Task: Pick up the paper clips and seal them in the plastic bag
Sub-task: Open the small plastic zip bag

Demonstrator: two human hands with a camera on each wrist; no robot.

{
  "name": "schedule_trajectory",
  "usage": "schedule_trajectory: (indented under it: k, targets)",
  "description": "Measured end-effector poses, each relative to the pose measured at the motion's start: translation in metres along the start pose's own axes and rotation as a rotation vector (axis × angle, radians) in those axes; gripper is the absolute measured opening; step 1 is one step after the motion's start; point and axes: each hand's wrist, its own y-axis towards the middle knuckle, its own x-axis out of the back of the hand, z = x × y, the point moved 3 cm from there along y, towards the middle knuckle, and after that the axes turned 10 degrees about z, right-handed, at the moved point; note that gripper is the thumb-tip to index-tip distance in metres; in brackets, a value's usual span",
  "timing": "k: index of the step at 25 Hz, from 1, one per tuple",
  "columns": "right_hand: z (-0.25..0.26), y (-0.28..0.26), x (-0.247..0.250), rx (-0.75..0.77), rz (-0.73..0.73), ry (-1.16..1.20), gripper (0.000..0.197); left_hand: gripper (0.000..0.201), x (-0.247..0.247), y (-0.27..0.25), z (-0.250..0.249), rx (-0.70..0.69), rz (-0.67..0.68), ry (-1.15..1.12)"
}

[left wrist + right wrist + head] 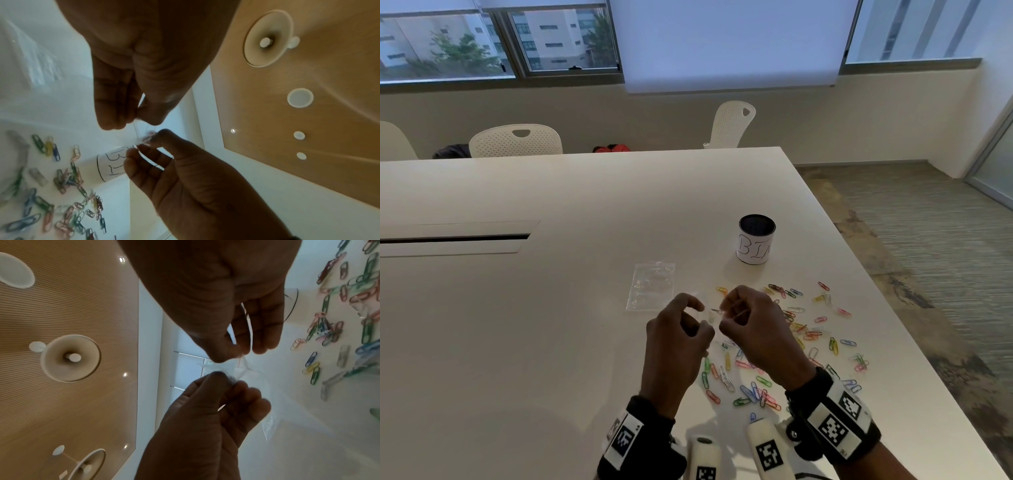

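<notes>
A small clear plastic bag (710,318) hangs above the white table (551,308) between my two hands. My left hand (700,317) pinches one side of its mouth and my right hand (724,315) pinches the other. In the left wrist view my left hand (137,120) grips the film from above, with my right hand (152,142) below it. The right wrist view has my right hand (236,353) pinching the bag (230,368) opposite my left hand (228,378). Several coloured paper clips (801,329) (68,178) (329,331) lie scattered on the table under and right of my hands.
A flat stack of clear bags (650,286) lies just beyond my left hand. A black cup with a white label reading BIN (756,243) stands behind the clips. The table's right edge (893,308) runs close to the clips. White chairs (517,140) line the far side.
</notes>
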Motion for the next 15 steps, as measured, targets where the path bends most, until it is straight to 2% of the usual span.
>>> schedule_trajectory:
  k: [2, 6, 8, 15]
  targets:
    - [0.005, 0.0, -0.001, 0.08, 0.033, -0.02, 0.017, 0.013, -0.002, -0.001, -0.003, -0.041, 0.03, 0.063]
    - [0.009, 0.002, 0.003, 0.15, -0.018, 0.031, 0.005, 0.004, 0.0, 0.0, -0.01, -0.131, 0.023, 0.178]
    - [0.008, 0.004, 0.004, 0.148, -0.026, 0.021, 0.001, 0.005, 0.003, 0.002, -0.011, -0.14, 0.01, 0.192]
    - [0.008, 0.006, 0.008, 0.066, -0.147, -0.195, 0.01, 0.017, 0.008, 0.006, -0.015, -0.083, -0.108, 0.269]
